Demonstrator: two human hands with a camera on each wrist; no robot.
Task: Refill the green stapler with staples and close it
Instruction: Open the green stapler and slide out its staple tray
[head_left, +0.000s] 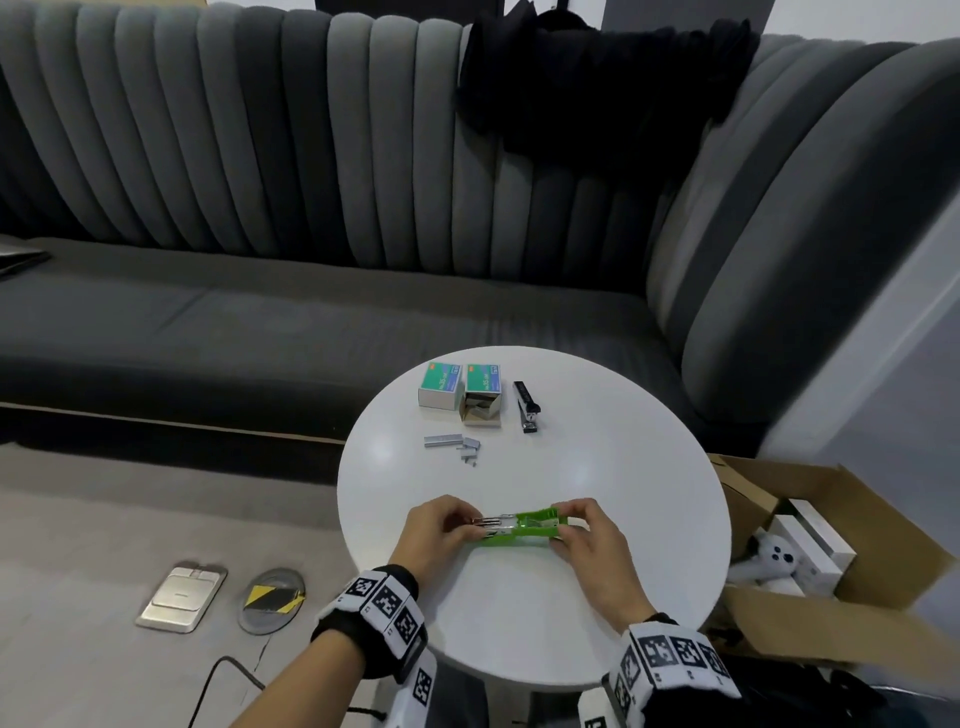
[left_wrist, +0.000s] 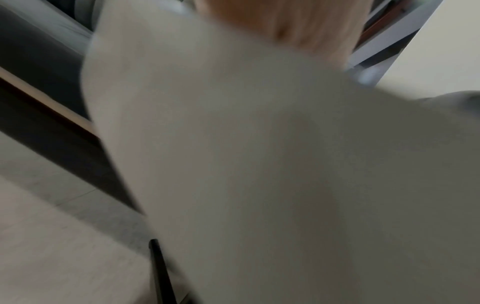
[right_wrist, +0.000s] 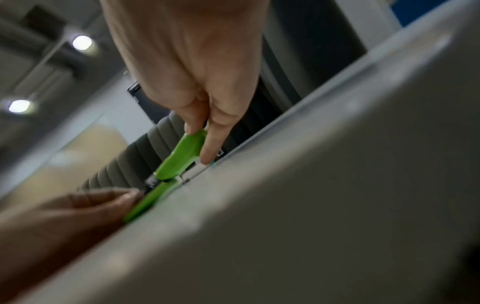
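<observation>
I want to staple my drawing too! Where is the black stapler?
In the head view, the black stapler lies at the far side of the round white table, right beside the open staple box.

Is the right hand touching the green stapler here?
Touching. In the right wrist view, the right hand pinches the green stapler at its raised end, thumb and finger on either side.
</observation>
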